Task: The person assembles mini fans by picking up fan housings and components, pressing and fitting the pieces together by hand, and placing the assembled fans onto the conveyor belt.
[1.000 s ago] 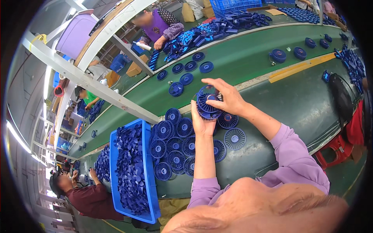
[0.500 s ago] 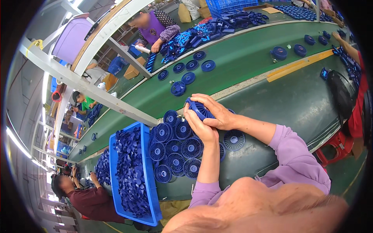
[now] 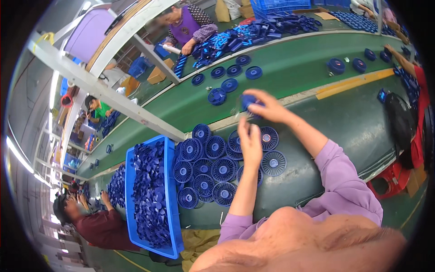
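My right hand (image 3: 270, 109) grips a round blue fan housing (image 3: 248, 101) over the near edge of the green belt; both are smeared by motion. Just below it, apart from the housing, is my left hand (image 3: 250, 141), fingers pointing up. Its fingertips are blurred, so I cannot tell whether anything small is between them. Under and beside the left hand lie several round blue slotted fan covers (image 3: 224, 169), partly overlapping on the dark table. One cover (image 3: 269, 138) just right of my left hand shows a pale ring at its centre.
A blue crate (image 3: 177, 217) heaped with dark blue fan blades (image 3: 149, 199) stands left of the covers. Several blue housings (image 3: 216, 96) sit on the green belt (image 3: 290, 77). A white metal post (image 3: 113, 106) slants across the left. Co-workers sit across the belt and at both sides.
My hands have parted: the right has lifted the housing up and away, while the left has dropped lower over the covers. The whole view has shifted slightly.
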A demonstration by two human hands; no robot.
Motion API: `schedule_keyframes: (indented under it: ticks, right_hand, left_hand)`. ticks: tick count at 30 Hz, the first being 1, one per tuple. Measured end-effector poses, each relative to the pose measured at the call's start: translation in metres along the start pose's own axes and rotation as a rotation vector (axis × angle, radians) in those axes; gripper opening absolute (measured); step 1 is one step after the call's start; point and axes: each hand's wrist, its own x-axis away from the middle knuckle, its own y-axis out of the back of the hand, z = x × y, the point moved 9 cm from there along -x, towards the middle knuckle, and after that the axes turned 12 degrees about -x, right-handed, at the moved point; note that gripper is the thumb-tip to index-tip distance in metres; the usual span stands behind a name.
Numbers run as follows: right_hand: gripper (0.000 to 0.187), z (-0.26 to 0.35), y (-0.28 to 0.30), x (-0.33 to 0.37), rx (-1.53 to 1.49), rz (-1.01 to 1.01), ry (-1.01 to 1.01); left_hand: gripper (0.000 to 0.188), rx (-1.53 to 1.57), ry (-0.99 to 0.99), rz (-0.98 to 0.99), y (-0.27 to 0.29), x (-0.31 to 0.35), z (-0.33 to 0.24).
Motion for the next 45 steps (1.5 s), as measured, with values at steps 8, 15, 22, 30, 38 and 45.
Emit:
schedule_keyframes:
  ticks: [8, 15, 22, 30, 38, 45]
  right_hand:
    - [0.059, -0.107, 0.183, -0.036, 1.060, -0.420, -0.318]
    - [0.052, -0.119, 0.054, -0.125, 0.913, 0.005, 0.153]
    - [0.071, -0.201, 0.018, -0.145, 0.948, 0.326, -0.237]
    - [0.040, -0.161, 0.057, -0.136, 0.619, -0.136, -0.015]
    - [0.043, -0.136, 0.013, -0.128, 0.360, -0.086, -0.141]
    - [0.050, -0.149, -0.016, -0.113, 0.592, 0.032, 0.117]
  left_hand:
    - [0.035, -0.745, -0.546, 0.208, -0.021, 0.066, -0.025]
    - [0.035, -0.785, -0.546, 0.353, -0.036, 0.074, -0.015]
    - [0.032, -0.713, -0.531, 0.355, -0.033, 0.073, -0.016]
    - [0.028, -0.717, -0.508, 0.396, -0.033, 0.071, -0.014]
    - [0.029, -0.762, -0.512, 0.413, -0.038, 0.068, -0.016]
    - [0.034, -0.681, -0.465, 0.425, -0.035, 0.057, -0.025]
